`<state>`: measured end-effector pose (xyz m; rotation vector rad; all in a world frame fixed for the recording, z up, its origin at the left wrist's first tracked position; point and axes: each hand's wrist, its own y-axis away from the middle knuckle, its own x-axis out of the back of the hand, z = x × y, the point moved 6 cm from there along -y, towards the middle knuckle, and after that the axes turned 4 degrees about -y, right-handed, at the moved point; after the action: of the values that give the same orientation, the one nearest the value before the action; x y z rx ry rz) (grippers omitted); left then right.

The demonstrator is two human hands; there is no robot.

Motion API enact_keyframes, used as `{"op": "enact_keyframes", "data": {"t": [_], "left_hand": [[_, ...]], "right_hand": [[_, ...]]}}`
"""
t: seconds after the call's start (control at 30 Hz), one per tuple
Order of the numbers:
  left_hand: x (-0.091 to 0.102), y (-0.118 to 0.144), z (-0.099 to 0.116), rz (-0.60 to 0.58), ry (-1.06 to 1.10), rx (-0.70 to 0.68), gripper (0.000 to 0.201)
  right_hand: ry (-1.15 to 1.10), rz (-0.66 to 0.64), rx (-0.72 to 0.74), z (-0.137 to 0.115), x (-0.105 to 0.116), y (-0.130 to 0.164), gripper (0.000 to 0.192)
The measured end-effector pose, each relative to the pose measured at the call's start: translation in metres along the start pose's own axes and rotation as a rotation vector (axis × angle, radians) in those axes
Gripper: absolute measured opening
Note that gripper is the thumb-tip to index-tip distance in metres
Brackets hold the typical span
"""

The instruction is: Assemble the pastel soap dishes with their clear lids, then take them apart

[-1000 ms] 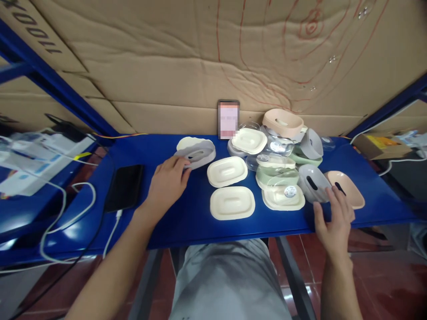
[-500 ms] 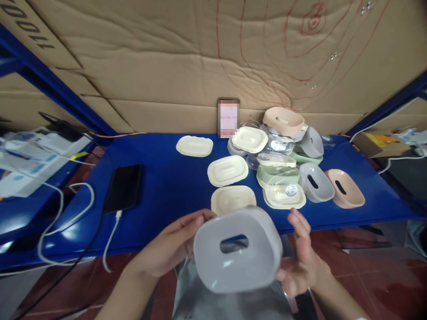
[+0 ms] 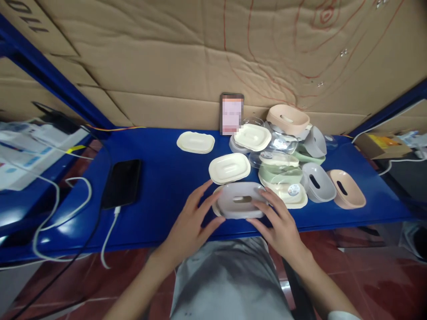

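Observation:
A grey oval soap dish [image 3: 240, 210] with a slot in its floor sits at the front of the blue table, on top of a cream oval base whose left rim peeks out. My left hand [image 3: 191, 222] is closed around its left end, thumb at the front edge and fingers at the back. At the other end my right hand [image 3: 279, 226] grips it the same way, fingertips on the rim. Just behind lies another cream base [image 3: 229, 169]. A further cream base [image 3: 195, 142] is at the back left.
To the right are a grey dish [image 3: 325, 189], a peach dish [image 3: 356, 195] and a pile with another peach dish [image 3: 288, 116], green dishes and clear lids. A black phone [image 3: 122, 184] with a white cable lies left. A pixelated screen [image 3: 231, 113] leans on the cardboard [image 3: 160, 66].
The grey soap dish has gone from tilted above my lap to flat on the cream base on the table. My right hand has closed on its right end.

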<state>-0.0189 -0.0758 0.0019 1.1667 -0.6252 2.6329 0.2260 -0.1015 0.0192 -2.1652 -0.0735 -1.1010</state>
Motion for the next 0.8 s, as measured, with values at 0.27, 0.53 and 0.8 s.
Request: {"op": "enact_keyframes", "data": {"t": [0.27,0.53,0.8], "left_hand": [[-0.020,0.006,-0.010,-0.065,-0.055,0.049,0.065],[-0.017,0.003,-0.002,-0.019,-0.180,-0.069,0.056],[-0.020,0.002,0.002,-0.006,-0.241,-0.146,0.042]], "right_hand": [[0.005,-0.038,-0.012,-0.002,-0.019,-0.008,0.038],[-0.018,-0.096,-0.018,0.005,-0.029,-0.009,0.033],[0.064,-0.164,0.049,-0.001,-0.027,-0.002,0.040]]}}
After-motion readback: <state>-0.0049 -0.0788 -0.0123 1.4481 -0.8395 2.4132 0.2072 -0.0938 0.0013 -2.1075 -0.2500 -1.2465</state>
